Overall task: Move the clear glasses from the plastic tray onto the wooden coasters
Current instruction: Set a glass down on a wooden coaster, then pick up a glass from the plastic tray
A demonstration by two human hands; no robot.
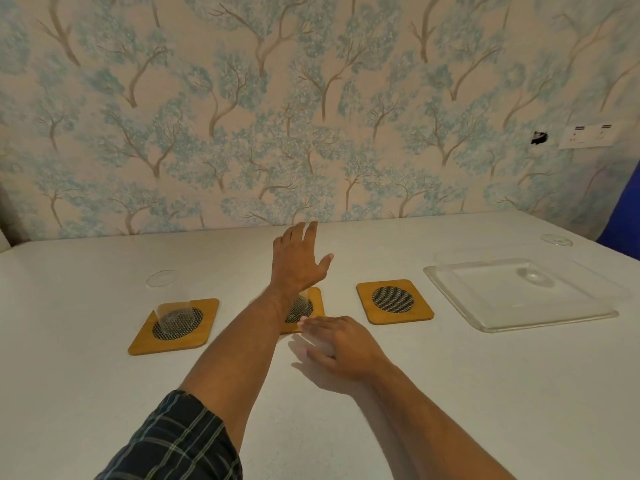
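Observation:
Three wooden coasters lie in a row on the white table. A clear glass (169,306) stands on the left coaster (194,336). My left arm covers most of the middle coaster (317,303); part of a second clear glass (304,298) shows on it, just under my left hand (298,261), which hovers open with fingers spread. The right coaster (394,301) is bare. My right hand (341,351) rests flat and open on the table, fingertips at the middle coaster's front edge. A third clear glass (543,261) stands faintly visible in the plastic tray (485,310) at the right.
The table (450,393) backs onto a wall with blue tree wallpaper. A white socket plate (588,135) sits on the wall at the right. Something blue (623,216) stands past the table's far right corner.

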